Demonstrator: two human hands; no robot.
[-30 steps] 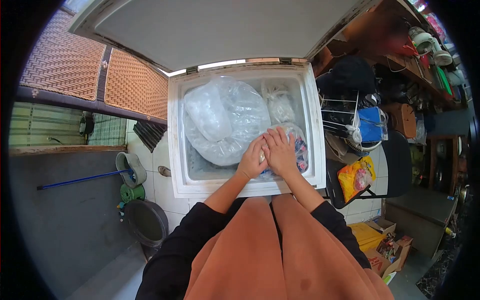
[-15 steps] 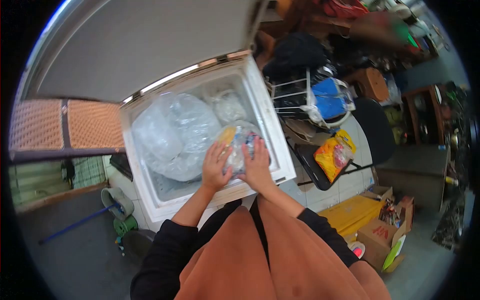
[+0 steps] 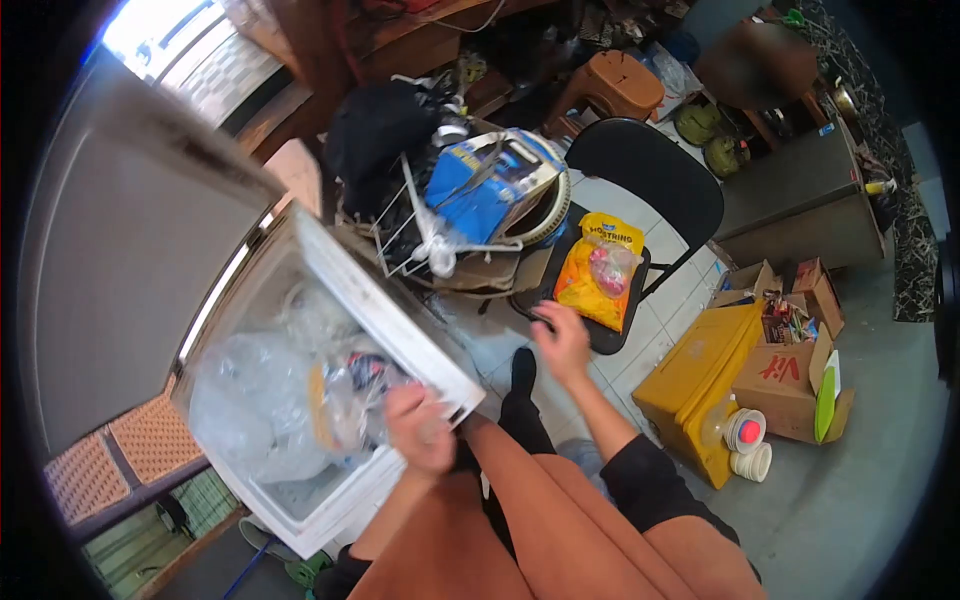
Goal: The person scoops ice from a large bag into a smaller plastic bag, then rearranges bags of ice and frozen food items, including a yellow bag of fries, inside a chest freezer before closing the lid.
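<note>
A white chest freezer [image 3: 395, 315] stands open on the left, its grey lid [image 3: 125, 270] raised. Inside lie clear plastic bags [image 3: 255, 400], one whitish and bulging, and a bag with something yellow [image 3: 320, 400] in it. My left hand [image 3: 420, 430] is over the freezer's near right rim, fingers curled and smeared by motion. Out over the floor, my right hand [image 3: 562, 342] has its fingers apart with nothing in them. Just beyond it, a yellow-orange plastic packet [image 3: 590, 275] with a small clear bag [image 3: 612, 270] on top rests on a black folding chair [image 3: 645, 170].
Behind the freezer a white wire rack [image 3: 400, 225] holds a blue box [image 3: 480, 190]. To the right are a yellow container [image 3: 690, 365], cardboard boxes [image 3: 780, 375] and stacked white cups [image 3: 750, 460]. A brown stool [image 3: 615, 85] stands at the back.
My view has swung right. Both hands have left the bags in the freezer; my right hand has moved out toward the chair, my left back to the rim.
</note>
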